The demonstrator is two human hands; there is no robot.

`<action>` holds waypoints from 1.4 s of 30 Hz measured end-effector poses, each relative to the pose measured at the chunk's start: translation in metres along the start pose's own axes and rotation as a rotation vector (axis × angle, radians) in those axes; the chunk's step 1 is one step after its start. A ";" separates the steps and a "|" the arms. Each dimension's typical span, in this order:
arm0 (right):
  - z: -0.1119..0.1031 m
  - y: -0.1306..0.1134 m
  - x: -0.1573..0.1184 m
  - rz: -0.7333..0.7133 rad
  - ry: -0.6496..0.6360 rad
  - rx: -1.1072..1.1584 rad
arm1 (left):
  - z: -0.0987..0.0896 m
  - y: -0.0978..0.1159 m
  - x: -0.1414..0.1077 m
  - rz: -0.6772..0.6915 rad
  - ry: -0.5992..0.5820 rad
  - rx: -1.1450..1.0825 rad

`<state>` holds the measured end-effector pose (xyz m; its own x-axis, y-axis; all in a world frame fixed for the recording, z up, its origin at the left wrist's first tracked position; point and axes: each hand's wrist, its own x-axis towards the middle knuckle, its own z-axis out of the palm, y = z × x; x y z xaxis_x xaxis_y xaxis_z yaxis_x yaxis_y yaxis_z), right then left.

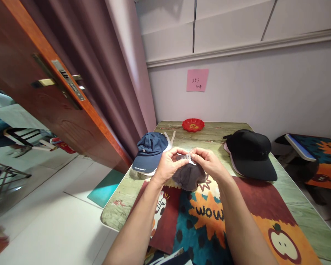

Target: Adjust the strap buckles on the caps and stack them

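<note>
A dark grey cap (pixel 189 176) rests on the patterned mat near the middle of the table, its strap end turned to the far side. My left hand (pixel 169 164) pinches the strap and its small metal buckle (pixel 187 157) from the left. From the right, my right hand (pixel 206 161) pinches the same strap beside the buckle. Fingertips of both hands nearly meet there. A navy blue cap (pixel 151 149) lies just left of my left hand, and a black cap (pixel 249 151) sits to the right of my right hand.
Behind the caps, a red scalloped dish (pixel 193 125) stands at the table's (pixel 116 209) far edge. A colourful mat (pixel 264 195) covers the near part. A pink note (pixel 197 80) is on the wall. An open wooden door (pixel 71 125) and a curtain (pixel 107 73) are at left.
</note>
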<state>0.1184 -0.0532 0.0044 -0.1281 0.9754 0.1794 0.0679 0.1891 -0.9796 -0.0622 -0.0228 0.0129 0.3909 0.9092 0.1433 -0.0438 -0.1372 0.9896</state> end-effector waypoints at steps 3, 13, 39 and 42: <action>0.000 0.000 0.000 -0.001 -0.005 0.011 | 0.000 -0.001 0.000 -0.003 -0.002 0.002; 0.003 0.003 0.002 0.044 0.030 0.095 | 0.000 0.000 0.001 0.036 0.038 0.025; -0.001 0.004 0.003 -0.271 0.109 -0.478 | -0.009 -0.002 0.009 -0.082 0.031 0.082; 0.001 0.003 0.002 -0.250 0.072 -0.451 | -0.010 -0.002 0.006 -0.097 0.018 0.076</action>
<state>0.1170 -0.0508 0.0019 -0.1272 0.8967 0.4241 0.4653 0.4315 -0.7728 -0.0689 -0.0132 0.0120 0.3732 0.9265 0.0474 0.0637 -0.0766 0.9950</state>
